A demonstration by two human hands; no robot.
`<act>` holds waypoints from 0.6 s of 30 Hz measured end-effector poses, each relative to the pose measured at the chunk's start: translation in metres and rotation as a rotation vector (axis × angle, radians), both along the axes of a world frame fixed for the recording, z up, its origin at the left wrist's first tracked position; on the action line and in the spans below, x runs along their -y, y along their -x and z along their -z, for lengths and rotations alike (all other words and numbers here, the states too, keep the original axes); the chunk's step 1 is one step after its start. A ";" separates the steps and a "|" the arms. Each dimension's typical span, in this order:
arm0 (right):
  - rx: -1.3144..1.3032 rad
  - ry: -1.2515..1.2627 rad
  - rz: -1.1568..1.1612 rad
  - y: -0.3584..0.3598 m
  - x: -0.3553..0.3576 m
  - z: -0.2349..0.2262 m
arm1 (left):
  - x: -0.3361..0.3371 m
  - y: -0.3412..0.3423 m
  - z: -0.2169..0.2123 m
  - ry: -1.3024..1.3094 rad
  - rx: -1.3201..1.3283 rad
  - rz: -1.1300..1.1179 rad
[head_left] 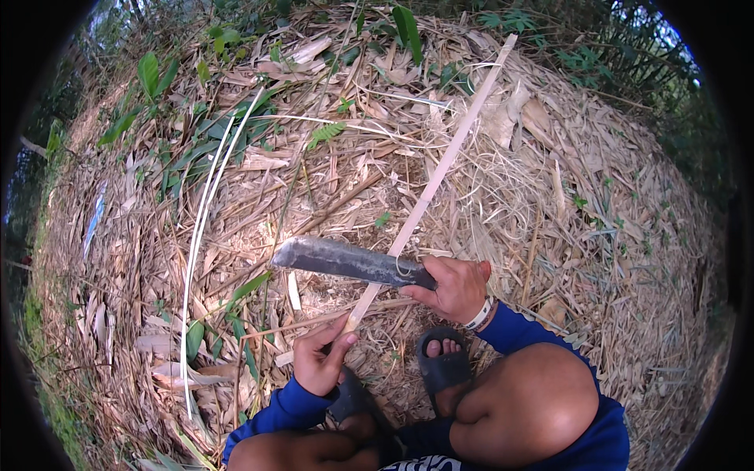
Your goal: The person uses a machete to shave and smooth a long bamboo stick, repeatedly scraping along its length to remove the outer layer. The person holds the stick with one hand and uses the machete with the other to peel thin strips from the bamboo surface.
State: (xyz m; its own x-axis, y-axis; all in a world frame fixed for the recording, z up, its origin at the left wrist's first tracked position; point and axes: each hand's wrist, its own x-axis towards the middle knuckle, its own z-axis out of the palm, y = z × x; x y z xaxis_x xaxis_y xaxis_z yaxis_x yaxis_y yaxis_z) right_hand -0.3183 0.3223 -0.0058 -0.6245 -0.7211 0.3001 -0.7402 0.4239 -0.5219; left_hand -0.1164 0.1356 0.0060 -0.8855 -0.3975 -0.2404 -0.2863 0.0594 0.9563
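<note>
Here's the strip (440,174), long, flat and pale, running away from the person and slanting up to the right, its near end down at the left hand (320,359). That left hand is closed on it, thumb against fingers, and it's the hand nearer the strip's end. Over to the right hand (457,286): fingers wrapped firmly round the handle end of a broad, dark knife (338,260), whose blade points out to the left.

And here's the relation that counts: the knife lies across the top of the strip, just beyond the left hand, two long axes making a steep cross, with most of the strip stretching out past the blade. Whether the edge actually bites, I can't tell from above. A thin curl (402,265) shows right at the crossing.

Well off to the left, two slender pale lengths (206,196) lie on the dry leaves (133,259); fine shavings (503,184) tangle to the right of the strip.

Any writing? White lettering on the clothing (424,465), cut off by the lower edge; marks on the wristband (479,315) are too small to read. No label shows on knife or strip.
</note>
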 end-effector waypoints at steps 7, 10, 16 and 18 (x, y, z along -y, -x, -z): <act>0.121 -0.054 0.172 0.073 -0.012 -0.010 | 0.011 -0.026 0.010 0.031 0.010 0.003; 0.152 -0.087 0.235 0.112 -0.025 -0.019 | 0.024 -0.044 0.026 0.088 -0.018 0.038; 0.162 -0.064 0.415 0.201 -0.053 -0.019 | 0.036 -0.088 0.026 -0.056 0.113 0.016; 0.176 -0.074 0.428 0.207 -0.052 -0.020 | 0.041 -0.108 0.034 -0.040 0.156 0.039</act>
State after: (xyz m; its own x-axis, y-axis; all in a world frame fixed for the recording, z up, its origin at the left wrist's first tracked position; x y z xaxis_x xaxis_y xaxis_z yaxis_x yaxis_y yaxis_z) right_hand -0.5258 0.3745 0.0147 -0.9073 -0.4028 0.1207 -0.3937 0.7129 -0.5803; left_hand -0.0081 0.0944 -0.0284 -0.8508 -0.3505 -0.3916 -0.4300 0.0358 0.9021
